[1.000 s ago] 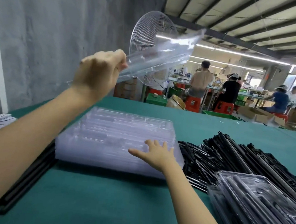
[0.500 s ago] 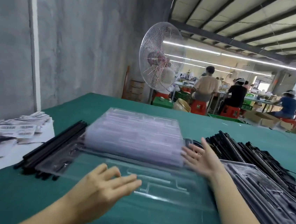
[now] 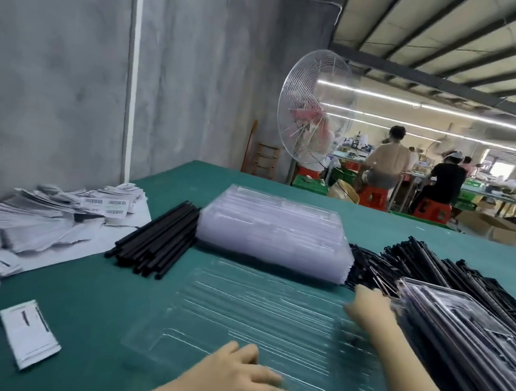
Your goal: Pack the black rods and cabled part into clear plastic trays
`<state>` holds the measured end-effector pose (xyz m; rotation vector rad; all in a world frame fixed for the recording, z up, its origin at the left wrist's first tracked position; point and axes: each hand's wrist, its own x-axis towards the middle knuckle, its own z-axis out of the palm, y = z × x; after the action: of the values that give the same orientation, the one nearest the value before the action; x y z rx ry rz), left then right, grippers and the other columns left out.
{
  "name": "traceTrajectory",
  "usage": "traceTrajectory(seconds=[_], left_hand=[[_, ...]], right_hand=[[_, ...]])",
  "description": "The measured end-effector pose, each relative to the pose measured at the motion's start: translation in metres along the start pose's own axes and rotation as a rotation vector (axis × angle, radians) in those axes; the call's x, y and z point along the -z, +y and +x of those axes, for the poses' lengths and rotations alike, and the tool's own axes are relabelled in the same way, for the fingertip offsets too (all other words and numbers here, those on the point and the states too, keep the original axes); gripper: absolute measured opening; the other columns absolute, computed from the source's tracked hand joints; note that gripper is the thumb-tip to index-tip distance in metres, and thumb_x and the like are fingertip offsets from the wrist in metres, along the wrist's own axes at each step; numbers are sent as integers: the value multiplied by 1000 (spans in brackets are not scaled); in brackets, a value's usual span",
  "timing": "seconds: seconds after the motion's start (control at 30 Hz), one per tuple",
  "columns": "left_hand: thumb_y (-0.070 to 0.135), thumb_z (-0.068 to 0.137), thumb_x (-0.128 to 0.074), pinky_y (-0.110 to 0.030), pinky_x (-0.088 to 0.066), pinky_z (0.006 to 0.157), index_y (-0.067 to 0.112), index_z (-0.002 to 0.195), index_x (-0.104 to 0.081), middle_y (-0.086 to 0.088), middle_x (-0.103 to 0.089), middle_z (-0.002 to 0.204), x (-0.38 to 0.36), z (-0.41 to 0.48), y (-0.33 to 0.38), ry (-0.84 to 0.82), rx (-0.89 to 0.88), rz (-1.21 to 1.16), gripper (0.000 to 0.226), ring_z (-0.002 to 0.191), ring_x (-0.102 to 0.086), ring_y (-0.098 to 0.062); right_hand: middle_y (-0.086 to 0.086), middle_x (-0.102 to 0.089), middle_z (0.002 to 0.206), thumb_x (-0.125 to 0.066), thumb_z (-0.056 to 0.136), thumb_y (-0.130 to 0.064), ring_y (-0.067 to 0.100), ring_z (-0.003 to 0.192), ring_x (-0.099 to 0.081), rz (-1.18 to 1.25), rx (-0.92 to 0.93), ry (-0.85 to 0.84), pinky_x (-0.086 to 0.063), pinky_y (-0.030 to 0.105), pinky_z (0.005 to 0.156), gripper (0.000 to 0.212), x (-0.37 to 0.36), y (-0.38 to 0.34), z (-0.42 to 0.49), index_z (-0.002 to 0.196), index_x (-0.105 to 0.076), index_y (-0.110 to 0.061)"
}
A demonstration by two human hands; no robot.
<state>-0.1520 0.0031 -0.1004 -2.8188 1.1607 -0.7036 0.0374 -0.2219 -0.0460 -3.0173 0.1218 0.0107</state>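
Note:
An empty clear plastic tray (image 3: 269, 317) lies flat on the green table in front of me. My left hand (image 3: 240, 381) rests on its near edge with the fingers stretched out. My right hand (image 3: 369, 305) reaches past the tray's right side, its fingers extended and touching the edge of the tangled pile of black cabled parts (image 3: 433, 268); it holds nothing that I can see. A tall stack of empty clear trays (image 3: 275, 232) stands behind the single tray. A bundle of black rods (image 3: 159, 239) lies to the left of that stack.
Filled trays (image 3: 465, 328) are stacked at the right front. Piles of printed paper labels (image 3: 40, 220) cover the table's left side, and one label card (image 3: 29, 333) lies alone nearer me. A concrete wall runs along the left. A standing fan (image 3: 316, 112) and seated workers are beyond the table.
The tray my left hand held up in the air now lies on the table. My left hand has settled on its near edge. My right hand moved right to the cabled parts.

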Motion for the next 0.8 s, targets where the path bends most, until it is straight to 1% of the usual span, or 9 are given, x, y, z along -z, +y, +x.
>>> traceTrajectory(seconds=[0.1, 0.17, 0.2, 0.27, 0.33, 0.43, 0.5, 0.67, 0.8], left_hand=[[57, 95, -37, -16, -41, 86, 42, 122, -59, 24, -58, 124, 11, 2, -4, -145, 54, -325, 38, 92, -53, -10], [59, 89, -47, -12, -39, 92, 33, 116, -63, 18, -61, 122, 22, 3, -21, -170, 180, -723, 41, 104, -55, 0], [57, 88, -51, -13, -42, 91, 30, 110, -65, 17, -62, 116, 27, 1, -34, -101, 245, -758, 38, 104, -56, 4], [44, 90, -56, -24, -46, 91, 24, 98, -70, 13, -68, 102, 30, -4, -68, 40, 398, -637, 26, 98, -58, 4], [27, 94, -56, -31, -43, 95, 17, 104, -68, 4, -66, 106, 29, -11, -108, 77, 636, -378, 19, 103, -57, -8], [28, 98, -47, -36, -41, 96, 11, 122, -52, -7, -52, 124, 27, -22, -157, -110, 1077, 84, 30, 117, -46, -26], [33, 99, -45, -38, -42, 93, 9, 124, -44, -12, -48, 128, 24, -30, -170, -258, 1242, 177, 35, 119, -45, -30], [25, 99, -48, -37, -43, 76, 3, 109, -46, -17, -60, 114, 15, -33, -180, -214, 1258, 154, 24, 109, -53, -34], [12, 99, -46, -40, -45, 72, -1, 107, -54, -21, -57, 112, 19, -33, -184, -175, 1320, 128, 18, 102, -56, -37]], right_hand=[[10, -46, 139, -44, 93, -48, 28, 127, -43, 61, 171, -139, -37, 39, 106, 50, -21, -18, -1, 133, -47, -18], [9, -47, 138, -40, 92, -55, 28, 126, -44, 36, 214, -199, -34, 44, 107, 51, -31, -28, -3, 130, -51, -23], [9, -47, 137, -38, 91, -57, 29, 126, -44, 16, 220, -183, -32, 47, 108, 51, -35, -31, -3, 128, -51, -25], [8, -45, 137, -36, 91, -58, 28, 126, -42, 4, 205, -145, -28, 50, 108, 49, -36, -34, -4, 127, -52, -28], [6, -46, 137, -36, 91, -57, 27, 126, -43, 13, 210, -131, -28, 51, 108, 49, -34, -36, -4, 126, -52, -28], [4, -50, 135, -36, 91, -58, 24, 123, -46, 28, 235, -120, -28, 52, 108, 50, -36, -35, -5, 125, -52, -26], [1, -53, 132, -36, 91, -56, 23, 122, -48, 57, 243, -99, -24, 54, 108, 48, -42, -34, -8, 124, -54, -26], [-1, -50, 136, -33, 90, -58, 22, 127, -43, 96, 264, -49, -15, 55, 110, 51, -53, -34, -7, 130, -50, -31], [-1, -39, 147, -33, 90, -60, 21, 136, -33, 121, 291, -63, -11, 55, 112, 57, -55, -34, -2, 138, -42, -31]])
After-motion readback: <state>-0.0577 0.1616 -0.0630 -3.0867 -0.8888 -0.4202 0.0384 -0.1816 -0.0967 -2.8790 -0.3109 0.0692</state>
